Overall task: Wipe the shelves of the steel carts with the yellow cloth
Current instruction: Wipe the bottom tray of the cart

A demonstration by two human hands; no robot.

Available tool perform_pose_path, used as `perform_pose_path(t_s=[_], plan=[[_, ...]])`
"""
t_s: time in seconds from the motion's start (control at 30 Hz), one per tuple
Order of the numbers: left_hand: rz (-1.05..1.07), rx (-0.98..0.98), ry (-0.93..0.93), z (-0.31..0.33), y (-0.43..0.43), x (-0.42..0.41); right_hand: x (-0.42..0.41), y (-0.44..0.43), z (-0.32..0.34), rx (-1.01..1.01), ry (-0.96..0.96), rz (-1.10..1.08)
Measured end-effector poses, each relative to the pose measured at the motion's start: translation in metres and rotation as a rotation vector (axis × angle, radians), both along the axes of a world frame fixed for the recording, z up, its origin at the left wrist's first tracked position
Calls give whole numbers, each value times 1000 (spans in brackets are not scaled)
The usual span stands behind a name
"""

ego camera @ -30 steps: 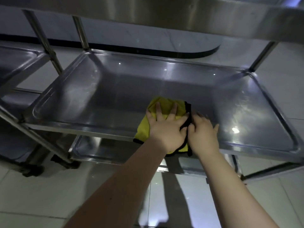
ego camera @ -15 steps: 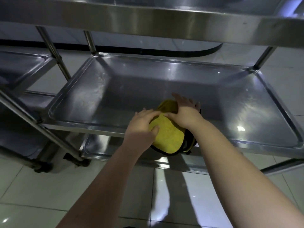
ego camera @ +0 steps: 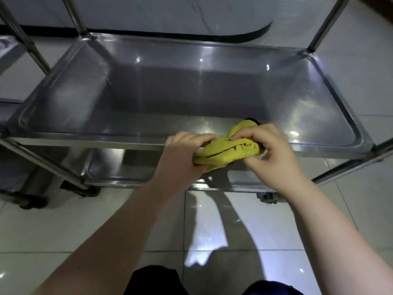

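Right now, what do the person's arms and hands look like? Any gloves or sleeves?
No gloves and no sleeves in view: the left hand and right hand are bare, and so are the left forearm and right forearm up to the picture's edge. I see no watch, ring or bracelet. Dark clothing shows at the bottom.

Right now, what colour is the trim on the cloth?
Black, edging the yellow cloth; head view shows it.
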State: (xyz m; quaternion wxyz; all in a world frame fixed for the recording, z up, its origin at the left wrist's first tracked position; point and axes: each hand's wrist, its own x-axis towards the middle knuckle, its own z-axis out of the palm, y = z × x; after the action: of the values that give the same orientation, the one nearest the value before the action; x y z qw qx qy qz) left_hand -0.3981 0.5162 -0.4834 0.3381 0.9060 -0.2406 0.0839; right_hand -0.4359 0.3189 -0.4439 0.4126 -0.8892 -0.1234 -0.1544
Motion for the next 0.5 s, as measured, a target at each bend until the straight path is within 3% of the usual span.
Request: perform_pose_path(t_s=[0.07,0.17,0.3,0.4,0.5], plan=[[-126,25,42,-12,-11,-12,-15,-13,-9,-3,-75,41],[-184,-87,213,-48,-24,-34,-36,-35,-37,-25,-59,110],[-180,73,556,-101,-34,-43,-66,-55,-102,-37,126,33],[-183,188,639,-135,-44,-40,-81,-68,-151,-34,287,-139],[-189,95,743,-163,-56,-31,-83,-87,-187,185,425,-191]])
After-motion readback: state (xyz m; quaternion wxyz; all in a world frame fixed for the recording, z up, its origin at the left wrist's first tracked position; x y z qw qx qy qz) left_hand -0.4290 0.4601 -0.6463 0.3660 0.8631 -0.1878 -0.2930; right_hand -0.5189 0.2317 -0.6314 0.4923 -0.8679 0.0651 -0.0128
